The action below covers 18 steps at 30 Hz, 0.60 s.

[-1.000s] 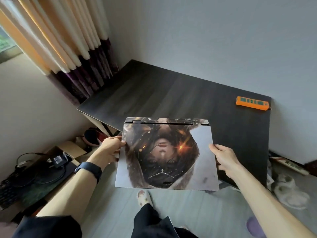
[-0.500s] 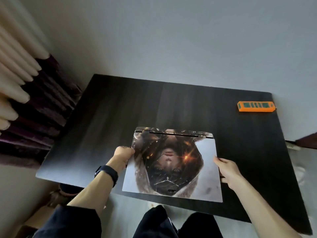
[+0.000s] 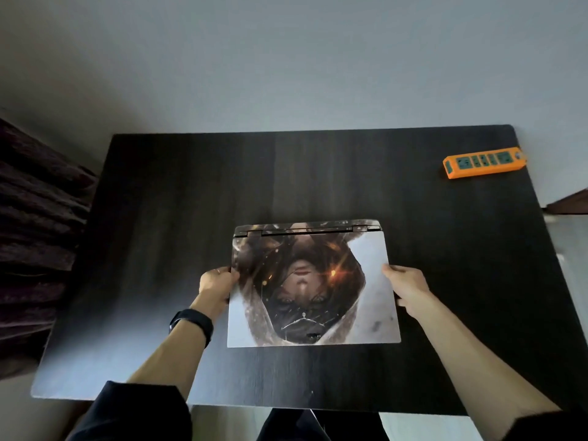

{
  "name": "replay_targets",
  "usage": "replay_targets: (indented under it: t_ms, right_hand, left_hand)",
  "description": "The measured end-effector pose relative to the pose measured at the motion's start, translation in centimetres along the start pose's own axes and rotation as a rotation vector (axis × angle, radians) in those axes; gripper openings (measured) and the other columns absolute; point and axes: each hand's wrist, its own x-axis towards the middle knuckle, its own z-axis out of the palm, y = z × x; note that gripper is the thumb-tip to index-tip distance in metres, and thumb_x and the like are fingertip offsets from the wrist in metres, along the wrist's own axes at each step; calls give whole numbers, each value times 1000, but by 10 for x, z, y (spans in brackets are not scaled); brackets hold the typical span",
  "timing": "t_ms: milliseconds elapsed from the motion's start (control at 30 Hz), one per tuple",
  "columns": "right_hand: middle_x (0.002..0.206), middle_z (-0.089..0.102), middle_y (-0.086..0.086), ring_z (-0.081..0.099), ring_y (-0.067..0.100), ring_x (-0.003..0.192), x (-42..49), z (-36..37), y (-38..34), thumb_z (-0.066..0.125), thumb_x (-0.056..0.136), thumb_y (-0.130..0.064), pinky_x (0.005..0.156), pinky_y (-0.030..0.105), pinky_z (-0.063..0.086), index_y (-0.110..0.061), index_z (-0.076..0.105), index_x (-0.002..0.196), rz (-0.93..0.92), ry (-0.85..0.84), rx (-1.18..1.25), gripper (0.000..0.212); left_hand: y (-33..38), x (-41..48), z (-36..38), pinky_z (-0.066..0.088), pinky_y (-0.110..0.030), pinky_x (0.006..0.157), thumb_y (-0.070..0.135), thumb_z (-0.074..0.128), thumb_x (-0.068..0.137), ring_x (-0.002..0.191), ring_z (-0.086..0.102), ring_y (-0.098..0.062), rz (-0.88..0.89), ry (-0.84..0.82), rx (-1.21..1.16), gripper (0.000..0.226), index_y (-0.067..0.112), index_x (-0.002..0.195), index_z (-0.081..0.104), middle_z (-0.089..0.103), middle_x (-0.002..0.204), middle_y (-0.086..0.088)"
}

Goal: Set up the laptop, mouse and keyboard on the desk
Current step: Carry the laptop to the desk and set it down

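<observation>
Laptop (image 3: 313,288) over desk (image 3: 159,218), two hands

I am holding one closed laptop, my left hand (image 3: 218,281) curling round the left edge, my right hand (image 3: 405,284) clasping the right. It is sitting over the desk's middle; touching or not, I cannot tell. One orange power strip (image 3: 483,162) is lying at the far right corner.

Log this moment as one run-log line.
step: laptop placement | laptop: closed, over desk, hinge away | left hand: grips left edge | right hand: grips right edge | orange power strip: far right corner
</observation>
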Motion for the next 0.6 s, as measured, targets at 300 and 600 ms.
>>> replay_targets:
  t_ms: [300, 600]
  right_hand:
    - [126, 63, 9, 60, 28, 111, 20, 7, 5, 65, 94, -36, 94, 46, 55, -18, 65, 127, -2, 35, -18, 37]
    - [119, 69, 6, 63, 27, 110, 20, 10, 11, 65, 94, -38, 97, 46, 54, -15, 70, 121, -112, 105, -104, 36]
  left_hand:
    - [-9, 28, 8, 58, -49, 86, 11, 70, 86, 93, 71, -32, -58, -4, -16, 23, 19, 107, 74, 74, 92, -6]
    - [-15, 20, 13, 54, -37, 95, 25, 69, 88, 97, 67, -27, 39, 107, 97, 30, 25, 118, 71, 70, 101, -1]
